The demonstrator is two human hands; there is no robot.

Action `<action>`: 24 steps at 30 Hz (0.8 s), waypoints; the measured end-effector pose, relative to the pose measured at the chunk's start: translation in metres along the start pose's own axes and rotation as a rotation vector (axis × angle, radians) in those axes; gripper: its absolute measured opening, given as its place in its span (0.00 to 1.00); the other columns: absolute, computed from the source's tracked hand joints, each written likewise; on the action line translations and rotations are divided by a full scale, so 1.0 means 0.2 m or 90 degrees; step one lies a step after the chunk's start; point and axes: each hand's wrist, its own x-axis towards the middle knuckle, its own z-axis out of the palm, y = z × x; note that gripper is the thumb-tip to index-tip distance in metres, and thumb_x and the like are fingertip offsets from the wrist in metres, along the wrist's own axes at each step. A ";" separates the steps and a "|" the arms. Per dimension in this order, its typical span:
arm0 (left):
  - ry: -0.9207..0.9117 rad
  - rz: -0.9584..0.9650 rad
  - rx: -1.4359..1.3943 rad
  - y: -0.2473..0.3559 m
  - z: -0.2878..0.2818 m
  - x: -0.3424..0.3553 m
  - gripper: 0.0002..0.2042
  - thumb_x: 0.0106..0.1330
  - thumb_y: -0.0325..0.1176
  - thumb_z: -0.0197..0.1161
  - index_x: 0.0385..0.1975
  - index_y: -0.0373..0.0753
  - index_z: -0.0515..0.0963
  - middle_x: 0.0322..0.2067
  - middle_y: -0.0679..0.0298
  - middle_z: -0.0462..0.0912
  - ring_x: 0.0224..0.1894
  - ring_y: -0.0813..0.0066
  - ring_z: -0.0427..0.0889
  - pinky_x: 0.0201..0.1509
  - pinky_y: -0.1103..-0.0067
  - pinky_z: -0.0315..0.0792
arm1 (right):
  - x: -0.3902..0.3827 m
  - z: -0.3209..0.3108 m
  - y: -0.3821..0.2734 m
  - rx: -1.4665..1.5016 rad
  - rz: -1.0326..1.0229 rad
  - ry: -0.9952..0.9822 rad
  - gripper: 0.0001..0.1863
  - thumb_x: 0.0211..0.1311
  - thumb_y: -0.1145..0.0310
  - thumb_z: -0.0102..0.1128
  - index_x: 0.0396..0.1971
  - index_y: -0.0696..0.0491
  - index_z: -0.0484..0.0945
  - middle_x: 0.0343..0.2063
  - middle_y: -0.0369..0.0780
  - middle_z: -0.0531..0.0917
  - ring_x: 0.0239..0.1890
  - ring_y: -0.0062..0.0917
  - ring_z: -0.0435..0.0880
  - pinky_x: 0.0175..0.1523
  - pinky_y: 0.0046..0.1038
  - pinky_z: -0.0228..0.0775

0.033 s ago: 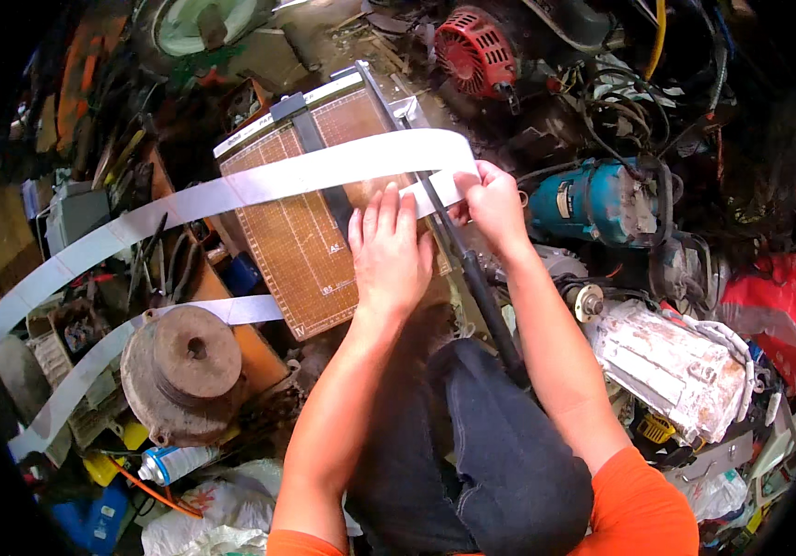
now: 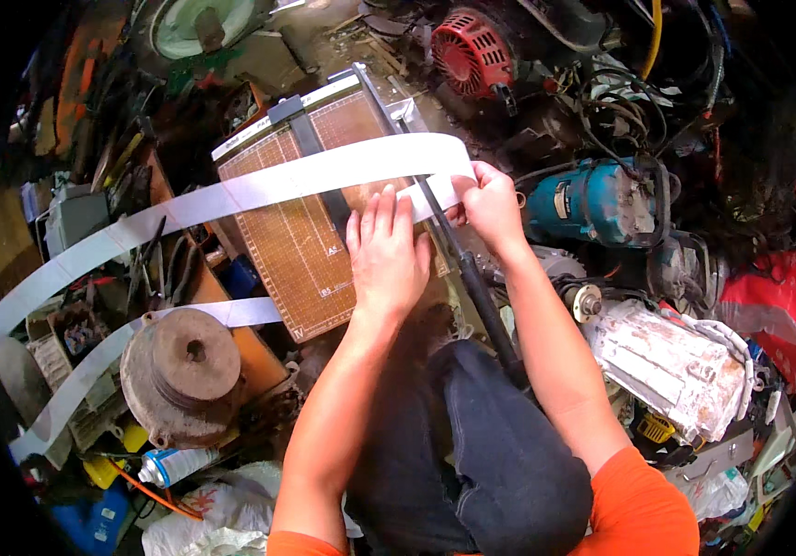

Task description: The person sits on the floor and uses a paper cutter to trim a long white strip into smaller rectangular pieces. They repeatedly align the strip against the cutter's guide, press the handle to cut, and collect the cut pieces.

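My left hand (image 2: 389, 259) lies with fingers stretched out on the brown gridded board of a paper cutter (image 2: 296, 287), fingertips at a short end of a long white strip (image 2: 435, 196) under the blade arm. My right hand (image 2: 491, 206) is closed on the strip where it bends back, just right of the black blade arm (image 2: 481, 296). The strip loops over the cutter (image 2: 277, 171) and runs out to the lower left; another length (image 2: 83, 366) passes behind a rusty round metal part (image 2: 194, 361). My thumb and some right fingertips are partly hidden.
Clutter surrounds me: a red engine cover (image 2: 472, 56), a teal power tool (image 2: 583, 199), a pale scuffed metal housing (image 2: 671, 366), cables, and a red bag (image 2: 769, 306) on the right. Tools, a spray can (image 2: 176, 463) and plastic bags (image 2: 213, 519) are on the left.
The upper loop of the strip and my hands have shifted very slightly. My grip looks the same.
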 end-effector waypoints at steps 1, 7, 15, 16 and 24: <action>0.006 -0.001 -0.005 -0.01 0.01 -0.01 0.28 0.58 0.34 0.66 0.60 0.32 0.70 0.63 0.49 0.69 0.66 0.50 0.66 0.71 0.53 0.53 | 0.00 0.01 0.00 -0.031 -0.018 0.010 0.09 0.64 0.76 0.52 0.41 0.63 0.78 0.28 0.39 0.85 0.20 0.18 0.82 0.22 0.22 0.71; 0.064 -0.128 -0.292 -0.07 0.00 -0.04 0.28 0.63 0.30 0.64 0.63 0.31 0.67 0.62 0.47 0.71 0.63 0.55 0.72 0.70 0.65 0.61 | 0.06 -0.04 -0.01 0.012 -0.290 0.061 0.22 0.62 0.85 0.45 0.56 0.61 0.74 0.50 0.41 0.82 0.53 0.23 0.80 0.61 0.24 0.68; 0.326 -0.456 -1.366 -0.53 -0.41 0.34 0.16 0.74 0.44 0.55 0.48 0.37 0.76 0.39 0.60 0.85 0.36 0.71 0.86 0.31 0.80 0.82 | 0.00 -0.19 -0.11 -0.004 -0.301 0.129 0.22 0.56 0.84 0.43 0.50 0.61 0.78 0.45 0.41 0.84 0.49 0.24 0.81 0.58 0.25 0.69; 0.402 -0.504 -1.245 -0.58 -0.47 0.41 0.15 0.75 0.44 0.53 0.47 0.38 0.75 0.38 0.60 0.85 0.35 0.72 0.86 0.32 0.79 0.83 | -0.01 -0.19 -0.10 -0.050 -0.294 0.152 0.20 0.58 0.82 0.44 0.48 0.61 0.79 0.43 0.42 0.84 0.48 0.25 0.81 0.57 0.26 0.70; 0.584 -0.368 -0.711 -1.40 -1.48 0.69 0.16 0.76 0.44 0.46 0.50 0.37 0.67 0.45 0.53 0.84 0.38 0.64 0.85 0.35 0.70 0.84 | 0.10 -0.34 0.13 -0.136 -0.122 0.313 0.17 0.59 0.73 0.49 0.47 0.61 0.80 0.41 0.44 0.85 0.45 0.30 0.81 0.55 0.29 0.70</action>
